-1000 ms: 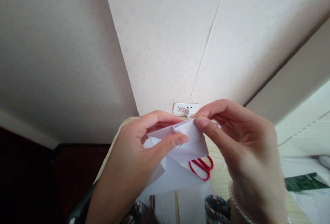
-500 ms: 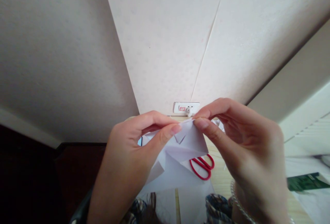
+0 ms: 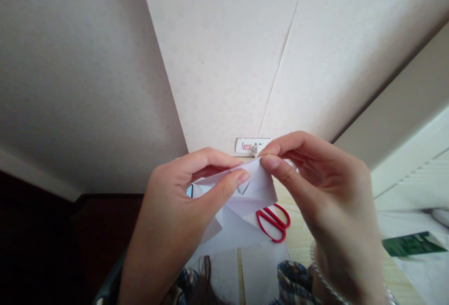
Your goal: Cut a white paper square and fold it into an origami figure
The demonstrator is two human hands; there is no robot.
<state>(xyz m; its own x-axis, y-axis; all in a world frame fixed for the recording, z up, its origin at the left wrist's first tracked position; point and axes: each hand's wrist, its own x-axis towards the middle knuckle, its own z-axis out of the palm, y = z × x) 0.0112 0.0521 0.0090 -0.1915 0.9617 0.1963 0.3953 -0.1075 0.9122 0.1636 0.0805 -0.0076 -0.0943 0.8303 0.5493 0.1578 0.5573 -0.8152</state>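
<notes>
A folded piece of white paper (image 3: 259,185) is held up between my two hands, with a small pointed flap near its top edge. My left hand (image 3: 199,188) pinches it from the left, the thumb pressed over the flap and the fingers behind. With thumb and forefinger, my right hand (image 3: 315,183) grips the upper right corner. Below the paper, the red handles of a pair of scissors (image 3: 277,223) show; the blades are hidden. More white paper sheets (image 3: 242,237) lie underneath on the light wooden table (image 3: 301,239).
A wall socket (image 3: 252,146) with a plug in it sits low on the wall behind my hands. At the right lies a green packet-like item (image 3: 414,244) on a white surface. A blue-edged object (image 3: 190,191) peeks out behind my left hand, mostly hidden.
My left thumb has slid slightly right and down onto the small flap. My right hand has shifted a little left and up with the corner.
</notes>
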